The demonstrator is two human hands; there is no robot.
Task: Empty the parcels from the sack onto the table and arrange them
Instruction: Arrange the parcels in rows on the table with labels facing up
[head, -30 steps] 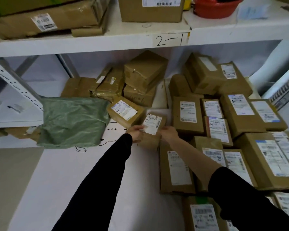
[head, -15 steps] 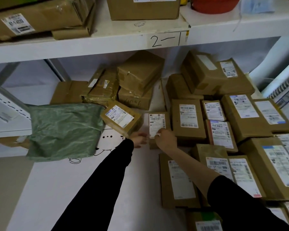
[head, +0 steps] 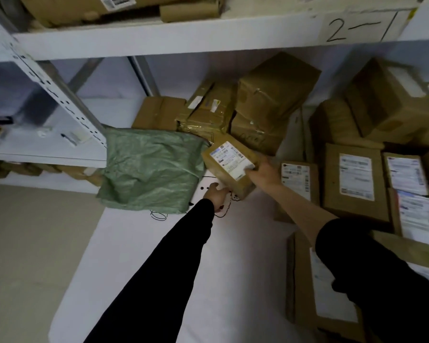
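Right hand (head: 263,173) closed over the near corner of a small brown parcel (head: 229,168), fingers resting on its white label. Left hand (head: 217,195) under the parcel's lower edge, palm up, fingers loosely curled in support; exact hold partly hidden by the box. Both arms in black sleeves, the right pushed up to bare the forearm.

Parcel tilted, label upward, just beside the green sack (head: 151,169), which lies slumped and mostly flat at the left of the white table (head: 139,268). Impossible to tell whether anything remains inside the sack.

Behind the parcel, a loose heap of unlabelled-side-up boxes (head: 270,100) against the back wall. To the right, rows of labelled parcels (head: 354,184) lying flat, labels up, edges touching. Above, a shelf (head: 174,38) marked "2—1" with more cartons.

Likely step: arranging, with this parcel being taken up for placing among the ordered rows. Next move probably calls for carrying it rightward, turning it label up, and setting it flush into a free spot on the table near the closest labelled box (head: 299,180), without nudging neighbours out of line.
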